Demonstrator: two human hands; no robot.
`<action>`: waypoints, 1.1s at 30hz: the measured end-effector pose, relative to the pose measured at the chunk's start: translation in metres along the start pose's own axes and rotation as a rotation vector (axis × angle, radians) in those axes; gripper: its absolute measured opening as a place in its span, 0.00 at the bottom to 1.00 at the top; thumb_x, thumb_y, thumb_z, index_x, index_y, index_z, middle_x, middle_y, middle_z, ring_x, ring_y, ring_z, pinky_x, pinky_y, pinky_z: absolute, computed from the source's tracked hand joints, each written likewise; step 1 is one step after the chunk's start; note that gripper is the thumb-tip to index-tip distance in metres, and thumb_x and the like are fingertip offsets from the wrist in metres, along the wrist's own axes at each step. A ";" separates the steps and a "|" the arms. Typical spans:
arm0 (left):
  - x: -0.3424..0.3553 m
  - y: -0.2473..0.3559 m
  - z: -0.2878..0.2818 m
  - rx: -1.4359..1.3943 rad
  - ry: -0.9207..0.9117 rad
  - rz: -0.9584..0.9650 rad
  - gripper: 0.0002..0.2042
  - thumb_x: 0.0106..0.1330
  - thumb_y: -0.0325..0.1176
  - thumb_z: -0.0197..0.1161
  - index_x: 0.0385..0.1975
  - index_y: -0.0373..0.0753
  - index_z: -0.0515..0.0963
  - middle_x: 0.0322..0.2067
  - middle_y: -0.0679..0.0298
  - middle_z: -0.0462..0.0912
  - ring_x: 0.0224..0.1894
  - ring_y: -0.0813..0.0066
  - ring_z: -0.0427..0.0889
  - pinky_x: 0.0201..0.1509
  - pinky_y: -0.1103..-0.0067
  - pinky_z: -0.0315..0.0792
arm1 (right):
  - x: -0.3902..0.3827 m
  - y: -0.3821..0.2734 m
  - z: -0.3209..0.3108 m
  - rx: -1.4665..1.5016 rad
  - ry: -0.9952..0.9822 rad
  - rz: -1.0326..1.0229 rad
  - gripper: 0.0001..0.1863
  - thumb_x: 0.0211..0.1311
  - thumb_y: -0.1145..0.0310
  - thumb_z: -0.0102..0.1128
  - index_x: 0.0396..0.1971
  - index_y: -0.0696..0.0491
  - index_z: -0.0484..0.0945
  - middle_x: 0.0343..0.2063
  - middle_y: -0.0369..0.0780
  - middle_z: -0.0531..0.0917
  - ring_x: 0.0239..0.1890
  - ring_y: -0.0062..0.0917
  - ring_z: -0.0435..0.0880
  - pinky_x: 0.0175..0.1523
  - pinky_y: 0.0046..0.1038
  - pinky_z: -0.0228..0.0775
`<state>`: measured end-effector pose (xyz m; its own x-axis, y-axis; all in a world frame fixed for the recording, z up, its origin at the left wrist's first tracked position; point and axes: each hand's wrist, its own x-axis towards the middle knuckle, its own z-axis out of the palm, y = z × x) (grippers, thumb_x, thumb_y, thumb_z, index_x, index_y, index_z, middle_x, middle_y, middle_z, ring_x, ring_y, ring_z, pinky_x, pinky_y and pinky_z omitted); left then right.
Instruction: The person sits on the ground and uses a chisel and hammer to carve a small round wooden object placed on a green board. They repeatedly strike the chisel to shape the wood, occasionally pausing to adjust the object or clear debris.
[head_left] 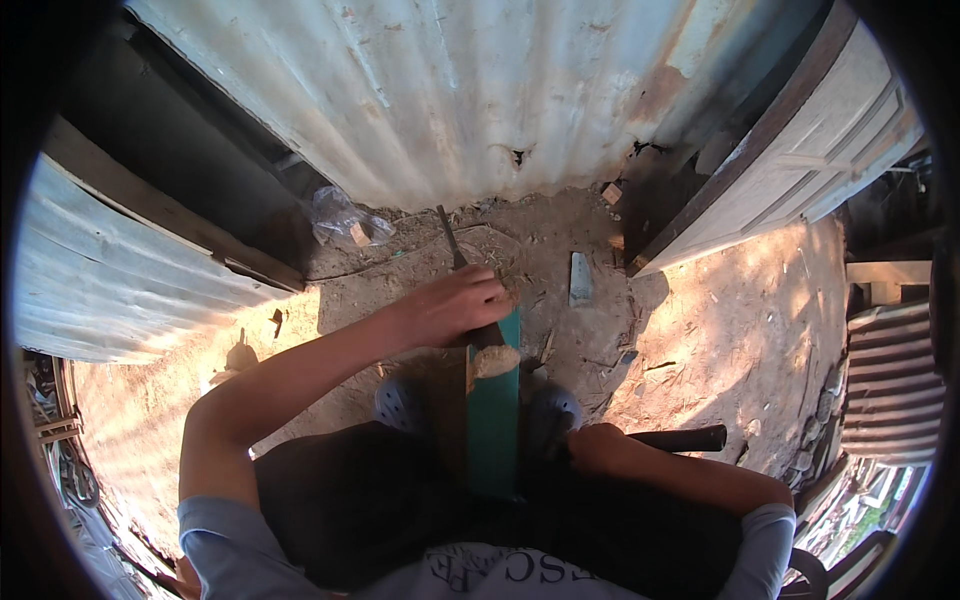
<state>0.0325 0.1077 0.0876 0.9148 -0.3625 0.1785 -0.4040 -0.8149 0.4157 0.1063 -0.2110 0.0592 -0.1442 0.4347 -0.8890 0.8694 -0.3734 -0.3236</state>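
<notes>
At centre frame, the person's left hand (465, 305) was closed round a dark, slender rod (449, 238) with a pale, blunt wooden end (495, 361) over a long green board (493, 425). The curled right hand (598, 448), lower right, seemed to grip a dark cylindrical handle (688, 439). A loosened left grip could have let the rod roll off the narrow board.

The floor (752, 315) is bare brown dirt, scattered with chips and twigs. On it, a clear plastic bag (333, 210) lies beyond and left of the left grip (468, 303); a pale flat slab (580, 280) lies to that grip's right, and a small reddish block (612, 194) farther off the same way. One shoe (555, 409) rests just beyond and left of the right grip (598, 447).
</notes>
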 end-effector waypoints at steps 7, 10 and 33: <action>-0.003 0.039 0.068 -0.094 -0.176 0.356 0.07 0.54 0.29 0.57 0.33 0.40 0.74 0.30 0.63 0.74 0.42 0.66 0.74 0.49 0.73 0.70 | 0.000 -0.003 0.005 0.023 0.184 0.014 0.12 0.54 0.66 0.54 0.32 0.58 0.79 0.29 0.48 0.83 0.35 0.40 0.84 0.38 0.40 0.76; -0.005 0.044 0.087 -0.117 -0.155 0.379 0.09 0.54 0.30 0.57 0.35 0.40 0.74 0.32 0.62 0.75 0.43 0.64 0.75 0.51 0.73 0.69 | 0.001 -0.002 -0.001 0.018 -0.001 0.061 0.23 0.57 0.57 0.54 0.43 0.63 0.72 0.37 0.51 0.81 0.44 0.42 0.81 0.48 0.41 0.73; -0.003 -0.020 0.078 -0.127 -0.297 0.069 0.17 0.47 0.27 0.63 0.40 0.42 0.73 0.37 0.62 0.73 0.46 0.63 0.73 0.51 0.71 0.70 | -0.006 0.000 -0.011 0.022 -0.014 0.022 0.24 0.57 0.55 0.56 0.43 0.62 0.71 0.37 0.52 0.81 0.44 0.43 0.81 0.49 0.42 0.72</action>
<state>0.0375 0.0896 0.0088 0.8360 -0.5464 -0.0502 -0.4442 -0.7277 0.5226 0.1123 -0.2042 0.0684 -0.1316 0.4143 -0.9006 0.8618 -0.4011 -0.3105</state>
